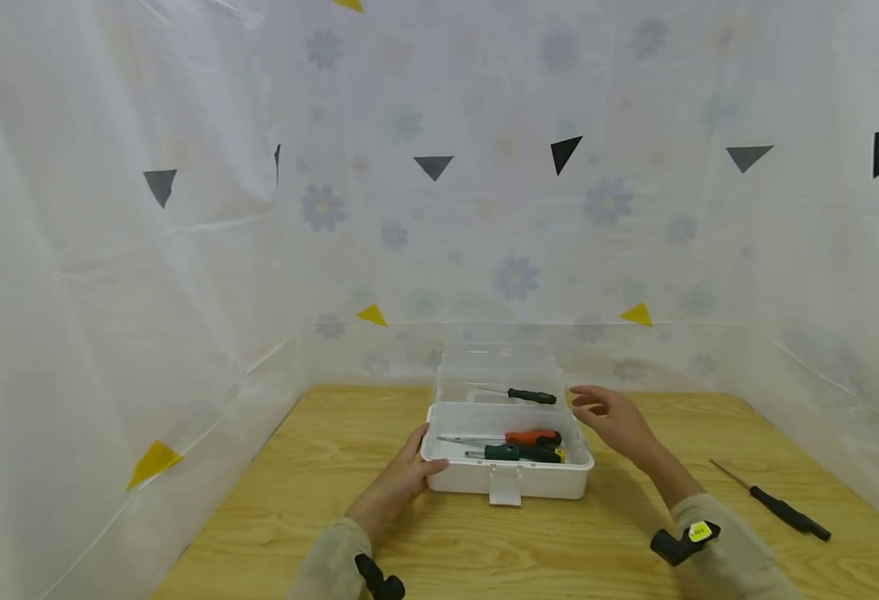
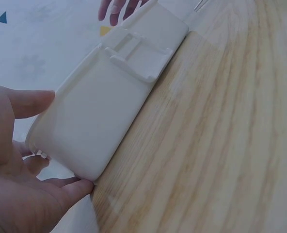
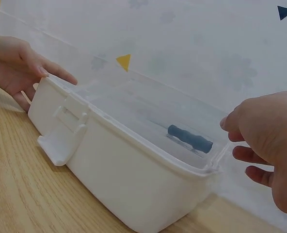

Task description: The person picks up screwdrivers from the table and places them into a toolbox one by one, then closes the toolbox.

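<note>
A white plastic box (image 1: 510,477) sits at the middle of the wooden counter (image 1: 274,500), its clear lid (image 1: 495,371) raised upright at its 12 o'clock edge and a white latch (image 1: 505,487) hanging at the 6 o'clock wall. Inside lie two screwdrivers side by side: an orange one (image 1: 532,437) and a green one (image 1: 517,453) with a yellow end, both with shafts pointing to 9 o'clock. A black driver (image 1: 531,396) shows through or against the lid; whether it lies in the box or is a reflection cannot be told. The left hand (image 1: 402,479) rests at the box's 9 o'clock end, thumb on the rim and fingers spread against the wall, as the left wrist view shows. The right hand (image 1: 611,417) hovers at the box's 2 o'clock corner, fingers loosely curled and apart, holding nothing; whether a fingertip touches the lid edge is hard to make out. A second black driver (image 1: 780,504) lies on the counter at 3 o'clock, well apart from the box. In the right wrist view the box interior is mostly hidden by its near wall, with only a dark handle (image 3: 189,138) visible. Both forearms are cut off at the bottom edge of the head view.
</note>
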